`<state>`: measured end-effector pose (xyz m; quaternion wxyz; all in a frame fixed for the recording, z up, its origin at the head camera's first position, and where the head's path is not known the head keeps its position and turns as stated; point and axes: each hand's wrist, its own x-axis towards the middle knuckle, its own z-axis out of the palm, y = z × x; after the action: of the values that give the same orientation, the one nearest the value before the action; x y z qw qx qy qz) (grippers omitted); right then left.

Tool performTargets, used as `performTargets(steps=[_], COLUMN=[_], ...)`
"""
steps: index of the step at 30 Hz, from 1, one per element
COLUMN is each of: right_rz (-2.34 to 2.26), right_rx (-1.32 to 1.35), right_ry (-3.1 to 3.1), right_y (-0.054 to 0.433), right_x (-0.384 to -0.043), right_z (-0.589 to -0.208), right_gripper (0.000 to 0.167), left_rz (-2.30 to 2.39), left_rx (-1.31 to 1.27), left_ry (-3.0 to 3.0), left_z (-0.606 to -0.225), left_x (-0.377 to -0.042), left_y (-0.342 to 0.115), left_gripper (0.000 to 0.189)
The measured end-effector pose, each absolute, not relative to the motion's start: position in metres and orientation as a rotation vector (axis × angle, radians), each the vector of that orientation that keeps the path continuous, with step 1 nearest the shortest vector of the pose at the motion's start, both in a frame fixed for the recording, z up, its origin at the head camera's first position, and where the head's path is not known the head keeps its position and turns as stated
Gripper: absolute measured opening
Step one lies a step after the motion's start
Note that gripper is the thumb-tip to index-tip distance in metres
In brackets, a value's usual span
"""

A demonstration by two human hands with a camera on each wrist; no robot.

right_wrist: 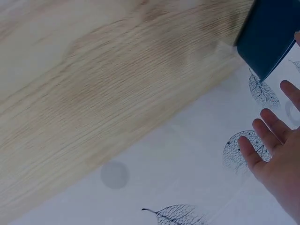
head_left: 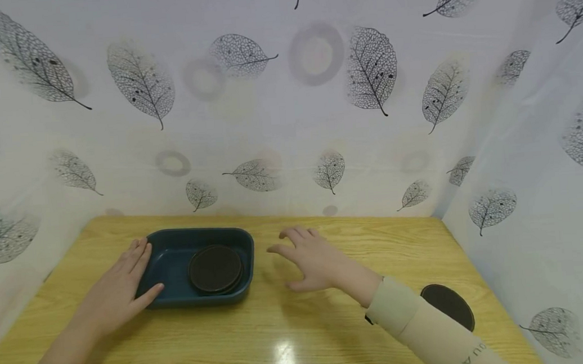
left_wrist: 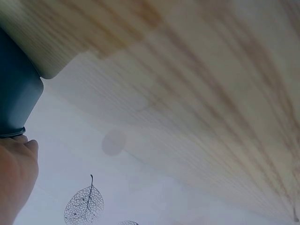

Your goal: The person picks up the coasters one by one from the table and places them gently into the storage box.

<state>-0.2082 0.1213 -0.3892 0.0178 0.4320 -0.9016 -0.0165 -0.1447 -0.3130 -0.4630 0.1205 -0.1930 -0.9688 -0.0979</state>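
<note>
A dark blue rectangular tray (head_left: 205,302) with raised sides sits on the table at centre left. Inside its right half lies a short stack of round black coasters (head_left: 215,269). My left hand (head_left: 118,290) rests on the tray's left end, fingers extended along the rim and thumb over the front left edge. In the left wrist view, fingertips meet the rim of the tray (left_wrist: 18,89). My right hand (head_left: 314,259) hovers to the right of the tray, fingers spread and loosely bent, holding nothing. Another black coaster (head_left: 447,305) lies at the right, partly hidden behind my right sleeve.
The yellow wood-grain table (head_left: 222,350) ends at a white leaf-printed curtain (head_left: 276,115) along the back, with more of it at both sides. A bright glare spot marks the table's front middle.
</note>
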Motion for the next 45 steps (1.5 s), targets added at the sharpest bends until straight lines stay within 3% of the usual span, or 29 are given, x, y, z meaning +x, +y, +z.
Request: performTargets(steps=[45], right_rz=[0.049], right_rx=[0.821], right_ry=[-2.850], right_y=[0.311], right_x=[-0.160], right_z=[-0.400], right_gripper=[0.075], left_rz=[-0.296], left_rx=[-0.566], left_ry=[-2.841], left_z=[-0.462], left_x=[-0.144], left_y=[-0.313], left_gripper=[0.094])
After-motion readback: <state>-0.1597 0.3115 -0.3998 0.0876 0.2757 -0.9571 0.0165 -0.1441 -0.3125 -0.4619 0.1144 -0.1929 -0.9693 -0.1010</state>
